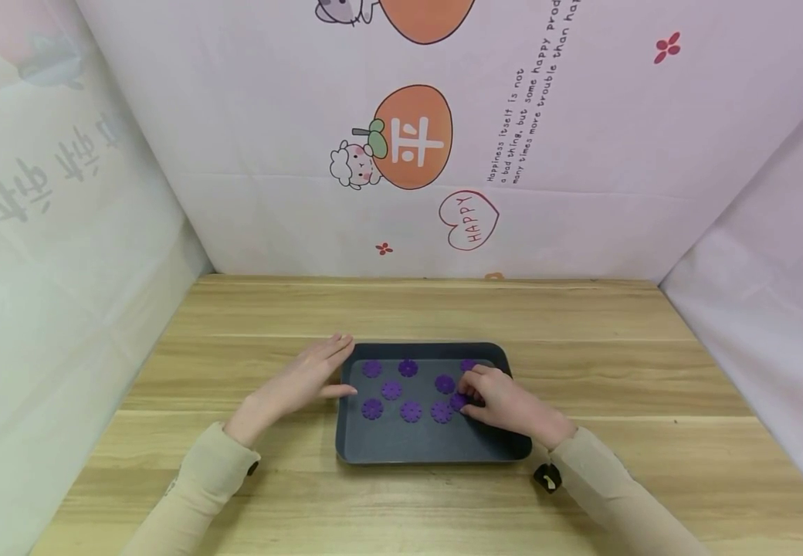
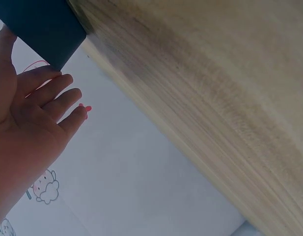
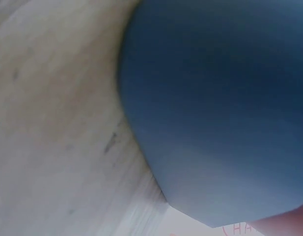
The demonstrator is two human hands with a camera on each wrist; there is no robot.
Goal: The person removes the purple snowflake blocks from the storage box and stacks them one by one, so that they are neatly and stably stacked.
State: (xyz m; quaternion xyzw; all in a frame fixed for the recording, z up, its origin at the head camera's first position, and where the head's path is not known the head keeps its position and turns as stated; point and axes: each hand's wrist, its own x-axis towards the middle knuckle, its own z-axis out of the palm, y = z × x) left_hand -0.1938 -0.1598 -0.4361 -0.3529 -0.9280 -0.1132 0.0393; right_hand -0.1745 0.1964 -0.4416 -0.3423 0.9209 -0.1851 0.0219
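Note:
A dark grey rectangular tray [image 1: 436,448] lies on the table with several purple notched plastic discs [image 1: 411,411] spread over its floor. My left hand [image 1: 300,378] rests at the tray's left side, fingers extended and thumb apart. In the left wrist view, the left hand [image 2: 36,110] has its fingertips against the outer side of the tray [image 2: 43,32]. Over the right part of the tray, my right hand [image 1: 506,400] pinches a purple disc [image 1: 458,401] between thumb and fingers. Another purple disc [image 1: 468,364] is partly covered by that hand. The tray wall [image 3: 215,123] fills most of the right wrist view.
The wooden table [image 1: 269,309] runs back to a printed white cloth [image 1: 269,139]. Similar white cloth hangs on the left [image 1: 47,270] and on the right [image 1: 756,255]. A black wrist strap [image 1: 547,477] shows at the right cuff.

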